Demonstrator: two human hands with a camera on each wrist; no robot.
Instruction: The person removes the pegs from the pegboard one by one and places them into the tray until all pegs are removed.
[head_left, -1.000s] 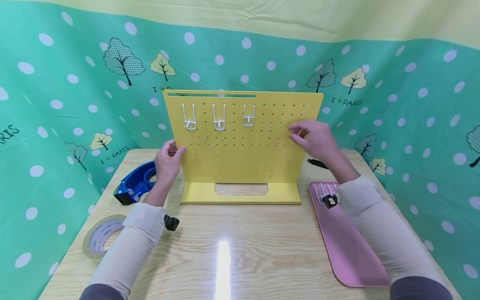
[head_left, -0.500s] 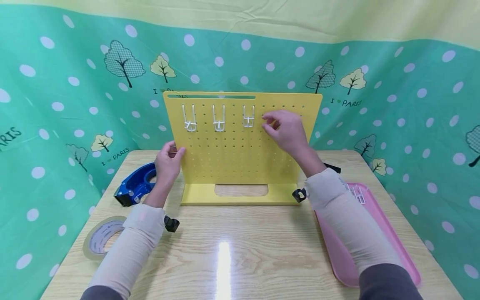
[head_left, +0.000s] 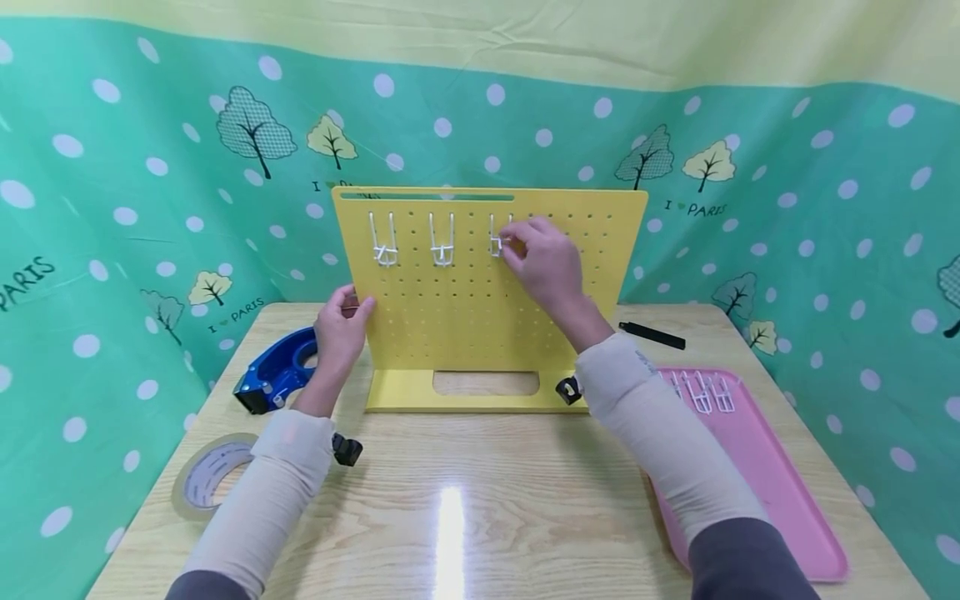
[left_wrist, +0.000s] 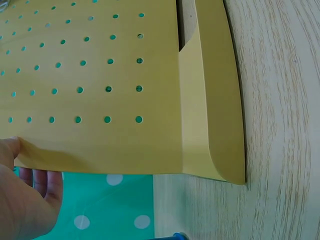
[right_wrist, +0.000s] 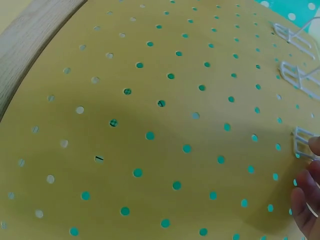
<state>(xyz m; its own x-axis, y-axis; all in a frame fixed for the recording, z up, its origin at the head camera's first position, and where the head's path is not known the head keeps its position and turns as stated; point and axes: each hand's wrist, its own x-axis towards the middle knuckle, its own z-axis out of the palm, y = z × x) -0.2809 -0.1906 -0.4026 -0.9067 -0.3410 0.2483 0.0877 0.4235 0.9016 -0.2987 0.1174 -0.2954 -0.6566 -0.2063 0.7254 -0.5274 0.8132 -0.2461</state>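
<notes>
A yellow pegboard stands upright on its base on the table. My left hand grips its left edge, thumb on the front face and fingers behind, as the left wrist view also shows. White wire hooks hang in the upper rows: a left hook, a middle hook and a third hook. My right hand is at the third hook, thumb and fingertip pinching its front end. The right wrist view shows this hook partly covered by the fingers.
A pink tray on the right bears several white hooks. Behind it lies a black bar-shaped object. On the left are a blue tape dispenser and a tape roll. A patterned curtain hangs behind the table.
My right hand has moved left across the pegboard, from near its right edge to the third hook, and now pinches it. The left hand has stayed on the left edge.
</notes>
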